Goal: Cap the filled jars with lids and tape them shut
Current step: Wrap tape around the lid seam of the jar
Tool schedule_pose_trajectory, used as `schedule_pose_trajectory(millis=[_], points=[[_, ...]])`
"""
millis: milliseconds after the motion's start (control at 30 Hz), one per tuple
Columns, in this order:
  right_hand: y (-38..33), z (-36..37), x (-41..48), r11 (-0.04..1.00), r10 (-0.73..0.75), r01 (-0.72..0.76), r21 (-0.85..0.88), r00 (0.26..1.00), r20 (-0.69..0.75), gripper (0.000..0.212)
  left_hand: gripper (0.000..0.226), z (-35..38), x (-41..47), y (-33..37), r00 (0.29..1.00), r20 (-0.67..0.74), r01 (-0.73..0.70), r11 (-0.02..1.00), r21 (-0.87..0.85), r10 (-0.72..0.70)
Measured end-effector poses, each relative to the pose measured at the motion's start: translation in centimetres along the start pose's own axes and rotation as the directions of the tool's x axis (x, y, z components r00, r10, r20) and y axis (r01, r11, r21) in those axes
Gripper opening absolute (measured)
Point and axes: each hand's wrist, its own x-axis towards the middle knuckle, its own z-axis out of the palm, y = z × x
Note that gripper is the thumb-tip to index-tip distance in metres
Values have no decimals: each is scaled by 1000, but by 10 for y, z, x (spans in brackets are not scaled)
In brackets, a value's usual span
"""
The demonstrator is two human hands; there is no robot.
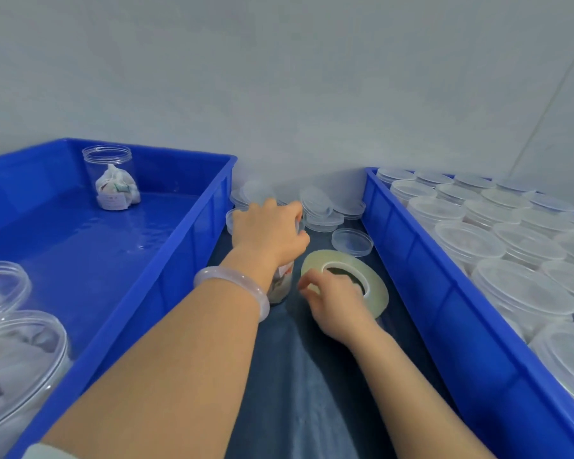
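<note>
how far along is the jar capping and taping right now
Seemingly done: one filled, lidded jar in the left bin, tape not discernible. In hand: the left hand grips the top of a filled jar between the bins; the right hand pinches the tape roll. Left: taping this jar; loose lids by the wall suggest more capping.

So the worktop has a dark bluish cover, with a blue left crate and a blue right crate on it. Between them sit a heap of clear lids by the wall, a lone lid, a flat tape roll and a jar.
</note>
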Motion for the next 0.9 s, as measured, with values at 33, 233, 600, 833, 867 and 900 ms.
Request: schedule_pose_trajectory(millis=[33,233,600,833,867,900], points=[[2,5,2,998,3,-1,-62,999,32,39,31,1,0,1,1000,-4,6,1000,18,-6],[8,7,4,995,48,-48,90,999,8,80,36,-15,-10,-7,946,-205,28,696,-718,-250],[-67,-20,50,326,217,113,939,957,-190,53,48,17,-11,-13,899,59,181,247,-952,-433],[-64,-18,65,393,251,175,902,924,-289,31,47,20,-7,-21,907,155,192,58,-980,-392],[-62,-17,66,387,237,186,903,927,-292,34,46,21,-7,-22,907,170,195,27,-980,-385],[-61,-17,65,373,229,197,907,928,-295,36,44,22,-7,-22,912,167,190,26,-982,-374]])
